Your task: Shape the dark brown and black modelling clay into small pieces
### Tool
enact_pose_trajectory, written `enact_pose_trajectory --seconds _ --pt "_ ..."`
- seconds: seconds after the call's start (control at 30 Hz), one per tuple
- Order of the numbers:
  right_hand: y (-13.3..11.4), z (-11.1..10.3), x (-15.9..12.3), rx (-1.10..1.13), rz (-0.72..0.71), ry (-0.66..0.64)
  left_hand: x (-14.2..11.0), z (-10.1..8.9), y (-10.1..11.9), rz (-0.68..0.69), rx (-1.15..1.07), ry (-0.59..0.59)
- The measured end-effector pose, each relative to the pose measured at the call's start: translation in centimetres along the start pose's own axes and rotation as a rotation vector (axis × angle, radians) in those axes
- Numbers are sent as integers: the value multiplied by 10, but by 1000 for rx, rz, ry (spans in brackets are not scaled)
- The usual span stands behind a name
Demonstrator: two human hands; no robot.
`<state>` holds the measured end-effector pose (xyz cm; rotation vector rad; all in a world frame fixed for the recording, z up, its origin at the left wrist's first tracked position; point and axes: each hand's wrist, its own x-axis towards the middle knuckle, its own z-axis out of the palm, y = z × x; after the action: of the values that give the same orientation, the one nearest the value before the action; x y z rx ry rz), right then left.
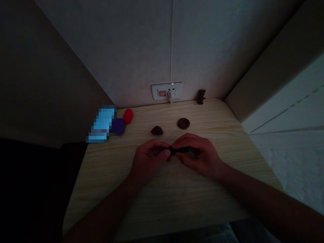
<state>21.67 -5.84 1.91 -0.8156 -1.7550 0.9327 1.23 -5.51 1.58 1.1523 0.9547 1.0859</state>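
A small dark stick-like piece (pixel 181 150) is held level between both my hands, above the wooden tabletop (pixel 162 199). My left hand (pixel 150 159) pinches its left end with thumb and fingers. From the other side, my right hand (pixel 198 154) grips it, thumb below and fingers above. The light is dim and I cannot make out what the piece is. Just beyond my hands lie a dark brown lump (pixel 157 130) and a round, flat brown disc (pixel 183 123).
At the back left are a red lump (pixel 128 116), a purple lump (pixel 118 126) and a bright pixelated panel (pixel 102 123). A small brown bear-like figure (pixel 201 97) stands by the wall at the back right. A wall socket (pixel 167 91) holds a plug.
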Motion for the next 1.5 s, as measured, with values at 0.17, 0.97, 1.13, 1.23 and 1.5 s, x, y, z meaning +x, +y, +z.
enact_pose_trajectory --seconds 0.17,0.97,1.13,1.23,1.5 --pt "-2 1 0 -48 -52 -9 1 -2 -6 -83 -95 14" --pt "-1 -1 0 -80 -42 23 2 -3 -2 -46 -104 -4" --pt "-1 -1 1 11 19 78 -2 -10 2 305 347 2" --pt "-2 0 1 66 54 93 -5 -11 3 411 482 62" --pt "-5 2 1 89 85 104 -7 -12 1 605 631 170"
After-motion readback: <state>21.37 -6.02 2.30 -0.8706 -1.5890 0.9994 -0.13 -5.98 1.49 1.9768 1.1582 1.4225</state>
